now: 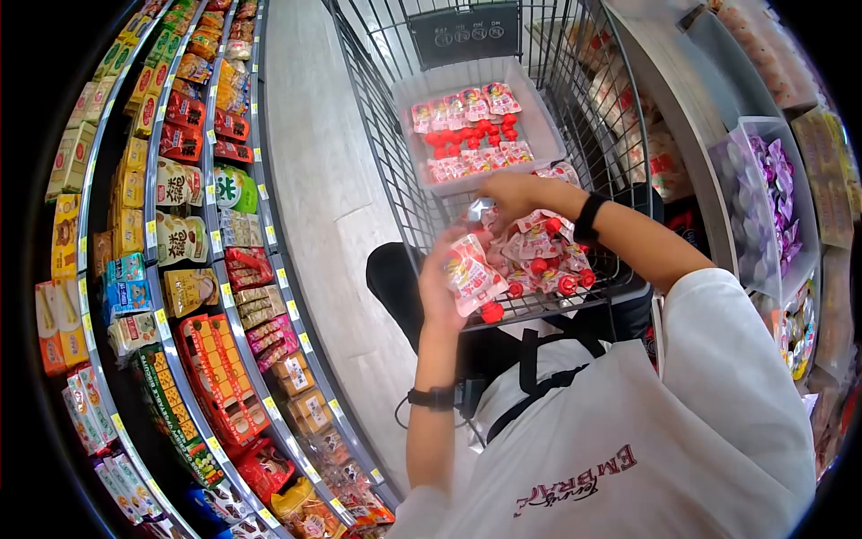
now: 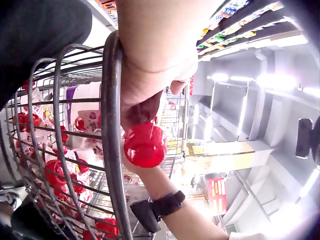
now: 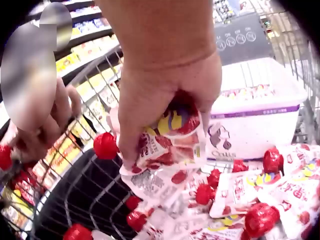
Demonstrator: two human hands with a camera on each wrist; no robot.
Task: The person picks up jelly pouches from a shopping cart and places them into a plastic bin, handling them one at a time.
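Note:
A pouch with a red cap is gripped in my left hand at the near edge of the wire shopping cart. In the left wrist view the left hand holds that pouch with its red cap hanging below the fingers. My right hand reaches into the cart and grips a bunch of the same pouches; the right hand curls round their tops. More pouches lie loose on the cart floor, and others fill a white bin.
Shelves of packaged snacks run along the left of the aisle. On the right stand more shelves and a clear bin of purple-wrapped sweets. A pale floor strip lies between the left shelves and the cart.

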